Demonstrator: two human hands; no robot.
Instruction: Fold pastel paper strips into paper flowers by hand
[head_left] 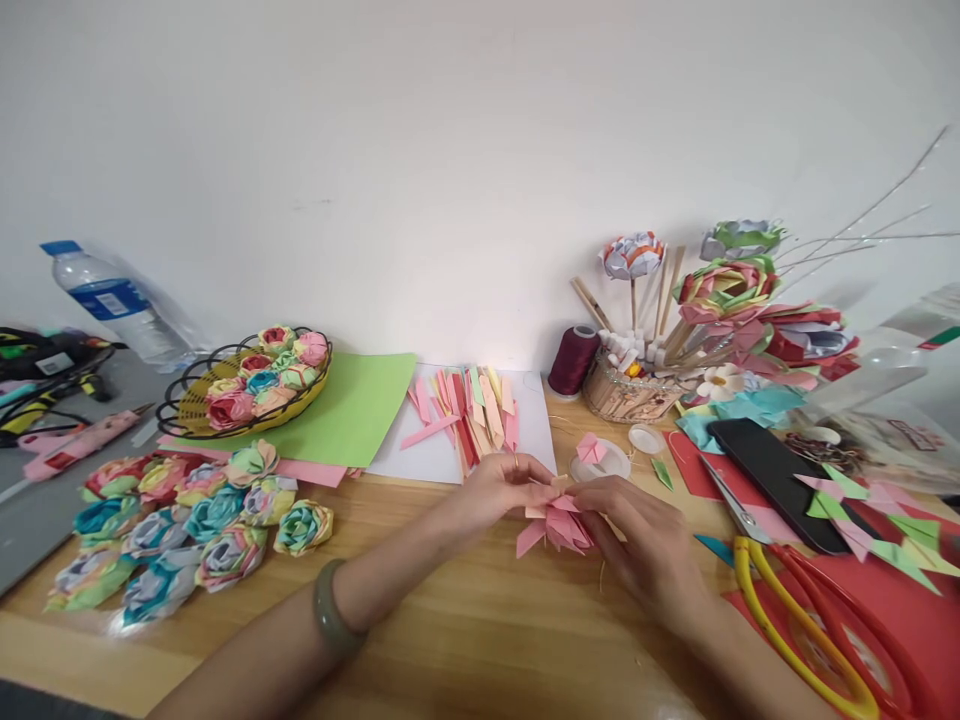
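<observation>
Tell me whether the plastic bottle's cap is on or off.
On: the blue cap sits over the neck of the plastic bottle.

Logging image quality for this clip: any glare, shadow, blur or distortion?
Head view: soft light, wall brightest mid-frame; small glare patch on the table, lower left; faint shadow beside the bottle, which looks tilted, probably lens distortion; clear plastic at far right looks soft.

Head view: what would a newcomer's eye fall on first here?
Probably the cluster of multicoloured paper flowers spread on the table at left, beside the yellow basket holding more of them. Next, perhaps, the big paper blooms standing in the container at right, against the pale wall. Front and centre, both hands (left hand, right hand) pinch a pink folded-paper piece.
</observation>
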